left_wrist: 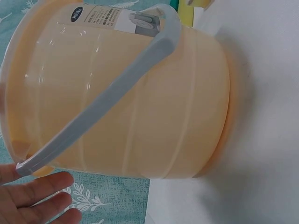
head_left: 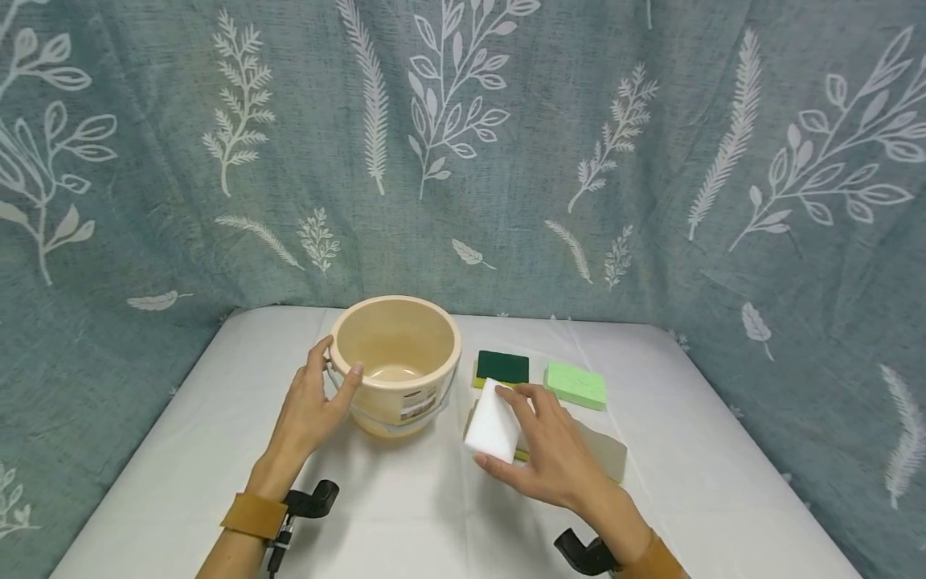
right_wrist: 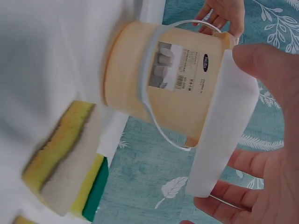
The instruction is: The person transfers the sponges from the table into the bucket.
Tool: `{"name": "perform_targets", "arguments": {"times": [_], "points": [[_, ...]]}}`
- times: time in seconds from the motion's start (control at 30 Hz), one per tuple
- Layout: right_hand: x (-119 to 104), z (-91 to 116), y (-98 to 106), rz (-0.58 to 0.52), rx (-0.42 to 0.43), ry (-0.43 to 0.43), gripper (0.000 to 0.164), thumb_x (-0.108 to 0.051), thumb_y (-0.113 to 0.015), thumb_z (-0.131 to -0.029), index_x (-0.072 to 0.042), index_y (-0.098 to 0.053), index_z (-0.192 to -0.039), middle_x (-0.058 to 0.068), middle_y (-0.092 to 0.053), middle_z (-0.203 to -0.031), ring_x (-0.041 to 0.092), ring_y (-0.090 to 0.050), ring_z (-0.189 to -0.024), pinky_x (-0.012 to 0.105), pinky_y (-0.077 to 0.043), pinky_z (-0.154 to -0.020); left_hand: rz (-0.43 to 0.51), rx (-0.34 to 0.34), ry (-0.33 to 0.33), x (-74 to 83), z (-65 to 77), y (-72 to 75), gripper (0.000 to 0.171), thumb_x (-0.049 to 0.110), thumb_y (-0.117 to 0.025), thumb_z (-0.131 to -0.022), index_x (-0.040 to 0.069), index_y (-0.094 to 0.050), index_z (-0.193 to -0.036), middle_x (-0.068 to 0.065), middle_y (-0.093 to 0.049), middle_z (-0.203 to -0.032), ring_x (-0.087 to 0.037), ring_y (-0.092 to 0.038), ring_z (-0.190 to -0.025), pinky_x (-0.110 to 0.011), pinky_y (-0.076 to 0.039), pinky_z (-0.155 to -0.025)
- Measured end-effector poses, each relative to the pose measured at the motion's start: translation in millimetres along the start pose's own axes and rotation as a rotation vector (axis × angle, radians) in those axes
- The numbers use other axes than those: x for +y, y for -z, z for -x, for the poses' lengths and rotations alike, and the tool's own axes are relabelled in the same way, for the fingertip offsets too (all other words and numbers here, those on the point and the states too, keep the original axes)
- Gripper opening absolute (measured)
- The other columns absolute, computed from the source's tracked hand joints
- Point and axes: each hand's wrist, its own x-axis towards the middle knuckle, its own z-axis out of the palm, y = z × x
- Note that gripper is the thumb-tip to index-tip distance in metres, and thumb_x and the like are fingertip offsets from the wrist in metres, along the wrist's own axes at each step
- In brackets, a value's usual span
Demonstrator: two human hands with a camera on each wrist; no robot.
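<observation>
A cream plastic bucket (head_left: 394, 402) with a grey handle (left_wrist: 103, 105) and a printed label stands upright on the table. At its left side, my left hand (head_left: 314, 402) holds the rim, thumb at the front and fingers round the outer side near the handle's joint. My right hand (head_left: 553, 454) pinches a white sponge block (head_left: 494, 422) between thumb and fingers, raised to the right of the bucket. Below it lies a yellow sponge with a greyish pad (right_wrist: 60, 156), partly hidden by the block and hand in the head view.
Behind the right hand lie a sponge with a dark green pad (head_left: 502, 367) and a light green sponge (head_left: 576, 385). Another grey-topped piece (head_left: 606, 452) shows right of the hand. A white cloth (head_left: 405, 515) covers the table, and a leaf-patterned teal curtain (head_left: 535, 161) hangs behind.
</observation>
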Motion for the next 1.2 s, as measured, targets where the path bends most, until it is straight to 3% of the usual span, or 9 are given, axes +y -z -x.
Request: {"name": "perform_targets", "arguments": {"times": [0.43, 0.6, 0.83, 1.2], "points": [[-15.9, -45.1, 6.6, -0.045, 0.034, 0.061, 0.085, -0.063, -0.074, -0.084, -0.017, -0.047, -0.151, 0.011, -0.05, -0.139, 0.028, -0.058, -0.109, 0.044, -0.051, -0.085, 0.0, -0.01, 0.015, -2.1, -3.1, -0.7, 0.079, 0.051, -0.053, -0.103, 0.007, -0.024, -0.162, -0.033, -0.051, -0.142, -0.051, -0.051, -0.129, -0.069, -0.043, -0.098], [-24.5, -63.0, 6.1, -0.049, 0.01, 0.062, 0.084, -0.064, -0.072, -0.085, -0.018, -0.047, -0.151, 0.009, -0.05, -0.139, 0.025, -0.056, -0.107, 0.04, -0.05, -0.081, 0.001, -0.011, 0.015, -3.3, -3.9, -0.9, 0.079, 0.052, -0.052, -0.103, 0.007, -0.023, -0.162, -0.034, -0.051, -0.143, -0.052, -0.051, -0.129, -0.07, -0.043, -0.099], [-35.0, -85.4, 0.0, -0.07, -0.02, 0.063, 0.084, -0.065, -0.07, -0.085, -0.017, -0.047, -0.151, 0.01, -0.049, -0.142, 0.027, -0.054, -0.118, 0.044, -0.052, -0.088, 0.009, -0.007, 0.016, -5.0, -3.9, -2.2, 0.079, 0.052, -0.052, -0.103, 0.007, -0.024, -0.162, -0.034, -0.051, -0.143, -0.052, -0.05, -0.13, -0.07, -0.042, -0.099], [-46.1, -112.7, -11.3, -0.084, -0.058, 0.097, 0.085, -0.063, -0.072, -0.085, -0.015, -0.049, -0.15, 0.014, -0.05, -0.142, 0.029, -0.054, -0.118, 0.044, -0.052, -0.089, 0.011, 0.002, 0.001, -5.9, -3.4, -2.2, 0.078, 0.05, -0.053, -0.103, 0.007, -0.024, -0.161, -0.034, -0.051, -0.143, -0.052, -0.051, -0.13, -0.07, -0.043, -0.099]]}}
